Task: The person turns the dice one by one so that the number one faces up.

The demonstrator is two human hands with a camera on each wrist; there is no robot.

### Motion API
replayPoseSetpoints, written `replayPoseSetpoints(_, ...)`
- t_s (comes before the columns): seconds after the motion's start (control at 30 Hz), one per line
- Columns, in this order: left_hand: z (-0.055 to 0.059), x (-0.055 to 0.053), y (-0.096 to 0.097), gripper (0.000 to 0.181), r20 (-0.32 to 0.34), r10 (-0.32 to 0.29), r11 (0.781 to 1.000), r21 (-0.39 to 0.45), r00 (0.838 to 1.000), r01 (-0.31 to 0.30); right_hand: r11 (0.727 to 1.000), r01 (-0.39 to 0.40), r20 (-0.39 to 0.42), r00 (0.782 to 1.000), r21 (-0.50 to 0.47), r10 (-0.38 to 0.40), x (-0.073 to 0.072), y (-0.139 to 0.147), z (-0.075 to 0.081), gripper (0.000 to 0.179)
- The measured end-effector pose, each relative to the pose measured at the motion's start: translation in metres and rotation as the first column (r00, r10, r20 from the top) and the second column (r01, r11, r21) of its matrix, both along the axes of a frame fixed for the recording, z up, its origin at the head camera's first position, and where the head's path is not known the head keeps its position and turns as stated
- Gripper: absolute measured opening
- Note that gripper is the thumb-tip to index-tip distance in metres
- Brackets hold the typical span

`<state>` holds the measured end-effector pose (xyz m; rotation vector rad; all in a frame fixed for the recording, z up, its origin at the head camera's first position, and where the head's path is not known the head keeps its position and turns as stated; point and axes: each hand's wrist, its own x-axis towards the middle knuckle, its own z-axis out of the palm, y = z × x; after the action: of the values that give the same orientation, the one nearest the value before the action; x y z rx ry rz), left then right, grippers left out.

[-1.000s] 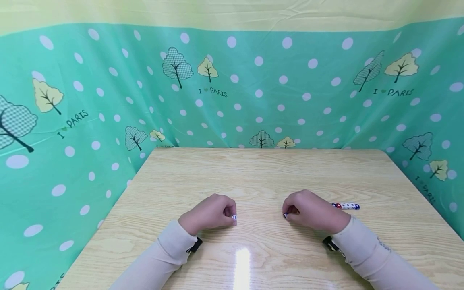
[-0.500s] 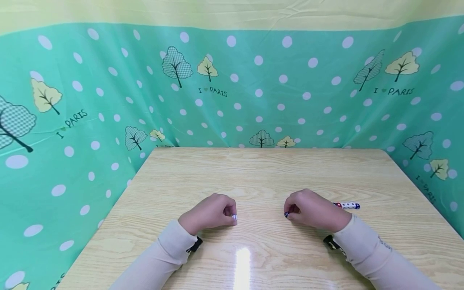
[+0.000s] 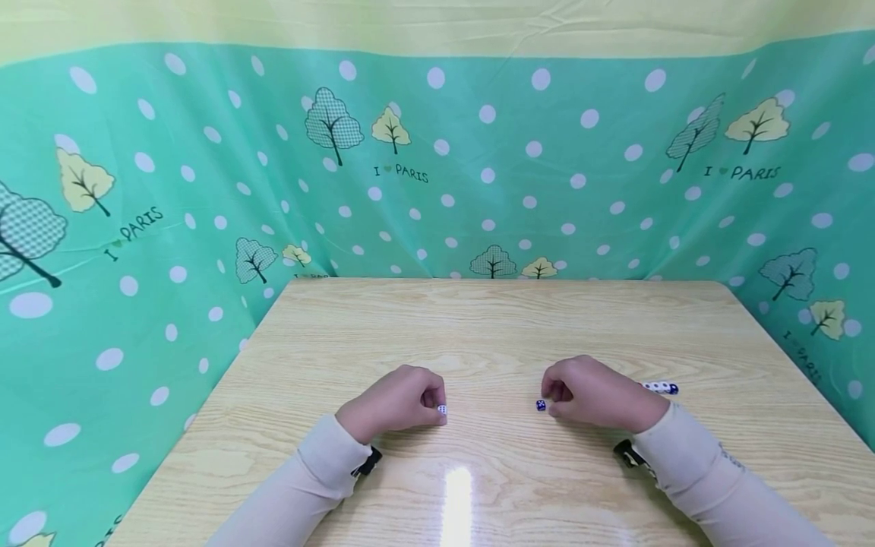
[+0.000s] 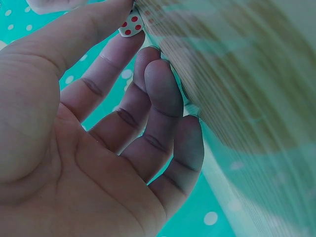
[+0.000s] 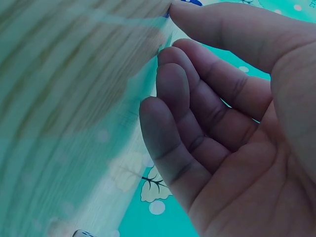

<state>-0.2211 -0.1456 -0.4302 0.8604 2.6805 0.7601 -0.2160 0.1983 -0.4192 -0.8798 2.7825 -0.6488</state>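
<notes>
Between thumb and index finger, my left hand (image 3: 396,399) pinches a small white die (image 3: 442,409) at the tabletop. Red pips show on this white die (image 4: 132,26) in the left wrist view. A blue die (image 3: 541,406) with white pips lies on the table, just left of my right hand (image 3: 595,391). The right thumb and index finger are parted, with a gap between them and that die, and the hand holds nothing. In the right wrist view only a sliver of blue die (image 5: 191,2) shows at the top edge.
A row of white and blue dice (image 3: 659,387) lies behind the right wrist, its left part hidden by the hand. The wooden table (image 3: 506,327) is enclosed by a green dotted curtain (image 3: 410,228) at the back and sides. Light glares on the near tabletop.
My right hand has let go of the blue die and shifted slightly right, so more of the die shows and less of the dice row. The left hand has stayed still.
</notes>
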Motion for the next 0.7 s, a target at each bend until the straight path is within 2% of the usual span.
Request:
replayPoseSetpoints(0.53,0.000,-0.001,-0.001,0.021,-0.002,-0.003,1.000,0.001,1.000,0.003,0.998,-0.060,-0.138,0.988,0.020,0.062,0.007,-0.015,-0.004,0.012)
replayPoseSetpoints(0.7,0.000,-0.002,-0.001,0.021,0.000,-0.004,1.000,-0.001,1.000,0.004,0.998,-0.059,-0.137,0.989,0.020,0.062,0.007,-0.015,-0.004,0.014)
